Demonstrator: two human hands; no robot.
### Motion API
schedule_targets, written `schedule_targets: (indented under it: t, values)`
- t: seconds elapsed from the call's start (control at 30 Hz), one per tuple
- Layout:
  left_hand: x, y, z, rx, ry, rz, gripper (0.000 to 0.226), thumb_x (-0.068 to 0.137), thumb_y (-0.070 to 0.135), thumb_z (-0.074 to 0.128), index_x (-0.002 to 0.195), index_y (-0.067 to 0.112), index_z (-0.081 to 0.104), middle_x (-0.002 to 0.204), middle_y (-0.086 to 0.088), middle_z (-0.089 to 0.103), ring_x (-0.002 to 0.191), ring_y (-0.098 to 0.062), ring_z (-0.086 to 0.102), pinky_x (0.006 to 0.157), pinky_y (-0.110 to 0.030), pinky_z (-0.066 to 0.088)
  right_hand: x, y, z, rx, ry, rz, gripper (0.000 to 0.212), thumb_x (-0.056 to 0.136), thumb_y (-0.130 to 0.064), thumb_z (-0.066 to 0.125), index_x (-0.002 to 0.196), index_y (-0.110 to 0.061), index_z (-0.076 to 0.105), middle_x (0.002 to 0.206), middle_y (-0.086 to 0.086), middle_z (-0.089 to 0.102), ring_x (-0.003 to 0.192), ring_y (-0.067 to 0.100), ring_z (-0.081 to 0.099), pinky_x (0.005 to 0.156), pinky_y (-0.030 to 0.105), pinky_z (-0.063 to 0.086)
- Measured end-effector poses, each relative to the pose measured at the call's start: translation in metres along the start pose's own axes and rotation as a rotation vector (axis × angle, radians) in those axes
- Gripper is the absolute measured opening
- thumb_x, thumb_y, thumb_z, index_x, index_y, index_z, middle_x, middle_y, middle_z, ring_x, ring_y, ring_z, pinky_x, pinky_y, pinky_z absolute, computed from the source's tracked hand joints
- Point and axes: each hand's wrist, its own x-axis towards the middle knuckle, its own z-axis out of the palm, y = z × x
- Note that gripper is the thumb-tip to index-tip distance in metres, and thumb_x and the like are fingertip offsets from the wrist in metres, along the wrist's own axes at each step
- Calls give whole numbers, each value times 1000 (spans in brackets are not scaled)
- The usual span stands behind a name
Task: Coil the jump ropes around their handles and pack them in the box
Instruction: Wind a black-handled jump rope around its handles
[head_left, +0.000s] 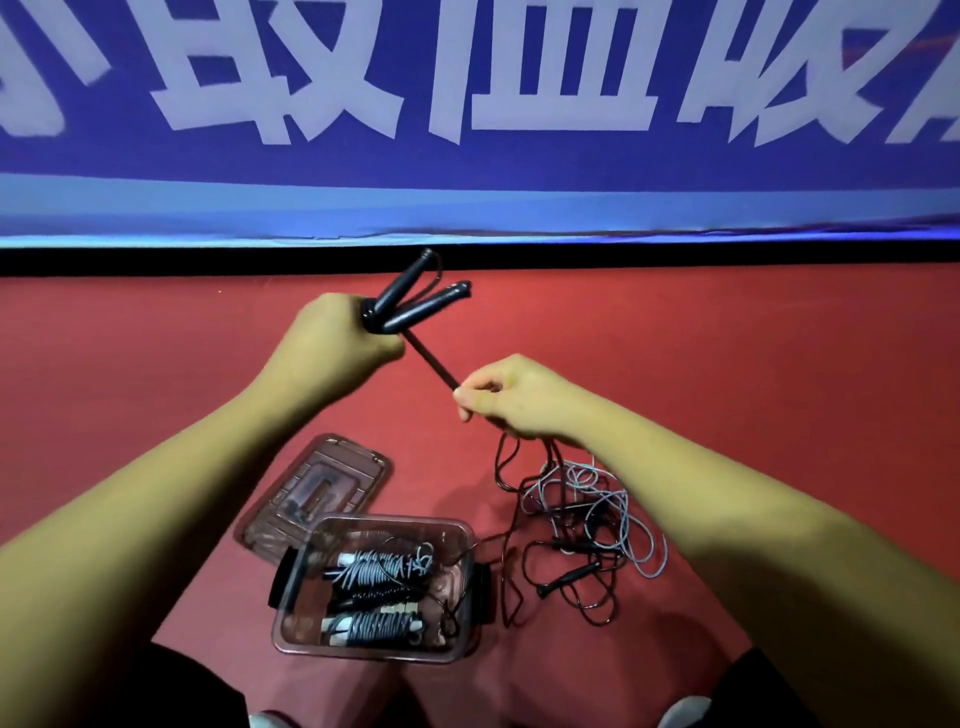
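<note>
My left hand (337, 343) grips the bases of two black jump-rope handles (415, 304), which fan out up and to the right. A taut black rope (430, 362) runs from them down to my right hand (511, 397), which pinches it. Below that hand the rope drops into a loose tangle of black and grey ropes (582, 525) on the red floor. A clear plastic box (291, 631) stands in front of me and holds coiled ropes (382, 569) wound round their handles.
The box's clear lid (317, 488) lies flat on the floor just behind and left of the box. A blue banner with white characters (478, 104) hangs ahead above a black strip. My dark-clad knees (192, 691) frame the bottom edge.
</note>
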Motion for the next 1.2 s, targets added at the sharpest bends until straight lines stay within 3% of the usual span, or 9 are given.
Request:
schedule_targets:
  t: [0.13,0.2,0.33,0.47,0.6,0.7,0.8,1.0,1.2]
  values:
    - [21,-28,-3,5,93,-86,20,76,11,72,90,10,57,74,-4,54,71,-29,53,51,-31,32,-9,-30,21,-111,17,-78,26,99,-31,53,82,-16,65,52,-7,41,41,4,34,46,22,28]
    - [27,-37,1,51,67,-80,19,77,9,71,91,12,59,75,-6,56,74,-30,55,52,-32,31,-13,-37,32,-173,15,-86,27,101,-28,49,84,-10,61,59,-6,43,50,8,37,48,24,27]
    - [35,-52,16,239,29,-79,10,80,8,66,88,10,61,76,-13,57,79,-36,60,61,-33,36,-19,-36,51,-257,-4,-65,32,102,-26,44,70,-21,39,70,-3,45,68,22,46,60,31,29]
    - [34,-65,41,487,-26,-88,16,86,11,55,98,5,65,80,-16,61,81,-41,65,63,-36,45,-26,-43,34,-279,6,-104,30,100,-26,49,71,-18,48,66,-2,48,62,18,46,53,30,29]
    - [10,-51,74,625,-269,123,21,85,27,64,98,11,64,73,-5,57,74,-32,63,67,-37,56,-26,-41,-3,-325,136,-112,23,94,-26,58,73,-18,64,65,1,56,65,22,50,58,26,31]
    - [-6,-35,85,596,-443,289,45,78,57,71,93,15,60,86,-5,68,85,-28,66,67,-33,53,-28,-29,-23,-309,191,-79,20,92,-28,63,73,-21,66,63,-7,54,68,19,51,62,24,33]
    - [-17,-15,84,500,-565,313,65,74,78,60,85,14,59,75,-4,66,75,-25,64,63,-32,50,-27,-20,-38,-266,259,-73,20,90,-29,65,73,-18,69,69,-6,62,71,16,57,65,24,37]
    - [-29,11,64,329,-763,375,42,88,53,64,95,12,62,79,-9,66,60,-14,50,49,-17,34,-23,-14,-51,-274,276,-76,17,88,-29,68,80,-15,74,69,-8,62,63,5,52,56,22,36]
    - [-42,25,43,-35,-805,410,13,92,29,66,88,20,57,67,11,50,55,-2,43,52,-16,34,-16,-2,-58,-122,236,-64,15,88,-28,71,80,-16,75,54,-11,54,44,0,42,46,12,32]
